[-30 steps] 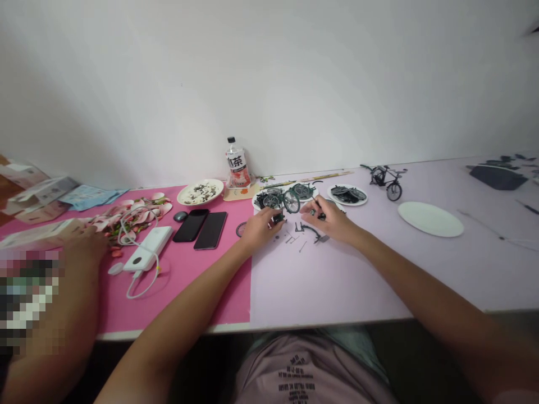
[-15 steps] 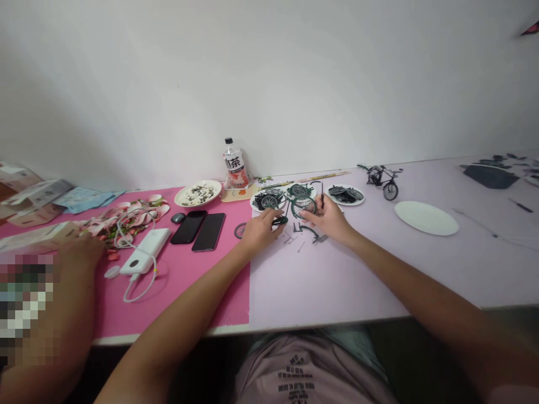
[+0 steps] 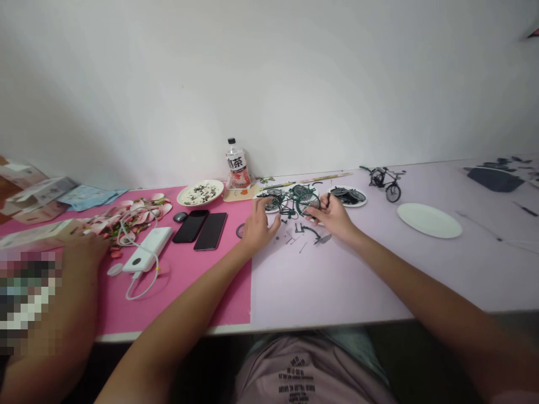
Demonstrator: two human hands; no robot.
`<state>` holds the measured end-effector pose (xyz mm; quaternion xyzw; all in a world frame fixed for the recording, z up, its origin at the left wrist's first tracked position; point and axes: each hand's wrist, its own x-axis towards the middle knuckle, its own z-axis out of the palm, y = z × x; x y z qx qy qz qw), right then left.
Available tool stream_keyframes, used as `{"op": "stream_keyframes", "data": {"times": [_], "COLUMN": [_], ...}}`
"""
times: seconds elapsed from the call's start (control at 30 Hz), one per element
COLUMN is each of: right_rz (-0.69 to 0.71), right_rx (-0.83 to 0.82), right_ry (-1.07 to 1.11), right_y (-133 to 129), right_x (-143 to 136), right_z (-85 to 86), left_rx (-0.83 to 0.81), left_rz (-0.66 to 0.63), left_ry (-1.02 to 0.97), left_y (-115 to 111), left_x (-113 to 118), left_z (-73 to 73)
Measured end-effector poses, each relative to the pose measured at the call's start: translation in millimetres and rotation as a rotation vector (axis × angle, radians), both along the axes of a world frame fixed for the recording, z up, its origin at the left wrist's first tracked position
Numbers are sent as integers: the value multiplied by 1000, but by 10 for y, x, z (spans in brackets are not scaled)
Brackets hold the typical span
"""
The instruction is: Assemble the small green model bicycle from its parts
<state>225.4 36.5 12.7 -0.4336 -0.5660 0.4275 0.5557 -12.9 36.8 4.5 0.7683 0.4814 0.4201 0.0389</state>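
My right hand (image 3: 330,217) grips a dark green model bicycle (image 3: 304,202) by its spoked wheel, and a thin dark tool sticks up between the same fingers. At the bicycle's left end is my left hand (image 3: 259,226), its thumb and fingers spread apart, with nothing seen in it. Below the bicycle, a curved dark part (image 3: 309,231) and several tiny pieces lie on the lilac mat (image 3: 320,280). A loose wheel (image 3: 240,230) is partly hidden behind my left hand. Plates of dark parts stand behind, one plate (image 3: 360,196) to the right.
At the back stand a bottle (image 3: 238,163), a food plate (image 3: 201,194) and a finished-looking bicycle (image 3: 384,180). An oval plate (image 3: 429,220) is at right. On the left are two phones (image 3: 210,231), a power bank (image 3: 147,249), petals and another person's arm (image 3: 76,292).
My left hand has opened and moved slightly left, off the dark part it pinched. The bicycle frame now shows between my hands. The view has shifted slightly.
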Motion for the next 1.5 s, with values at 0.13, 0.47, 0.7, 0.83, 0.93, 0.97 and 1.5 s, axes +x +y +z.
{"op": "stream_keyframes", "data": {"times": [0.13,0.47,0.7,0.83,0.93,0.97,1.5], "right_rz": [22,-11,-48,-11,21,30,49], "right_rx": [6,-2,1,-6,11,11,6], "right_ry": [-7,16,1,-19,-25,-27,-17], "right_y": [-23,6,-4,42,84,94,54], "right_x": [-10,3,23,38,50,54,36], "right_z": [24,35,54,3,-50,-63,-65], "left_rx": [-212,-448,-546,-667,-724,-734,-753], "left_rz": [-125,-406,-454,-500,-555,-563,-670], "left_ry": [-172,-466,-515,-510,-505,-518,-582], "left_y": [48,106,110,75,73,77,111], "left_x": [-22,12,-10,-35,-35,-31,-76], "left_z": [-36,-71,37,134,156,154,146]}}
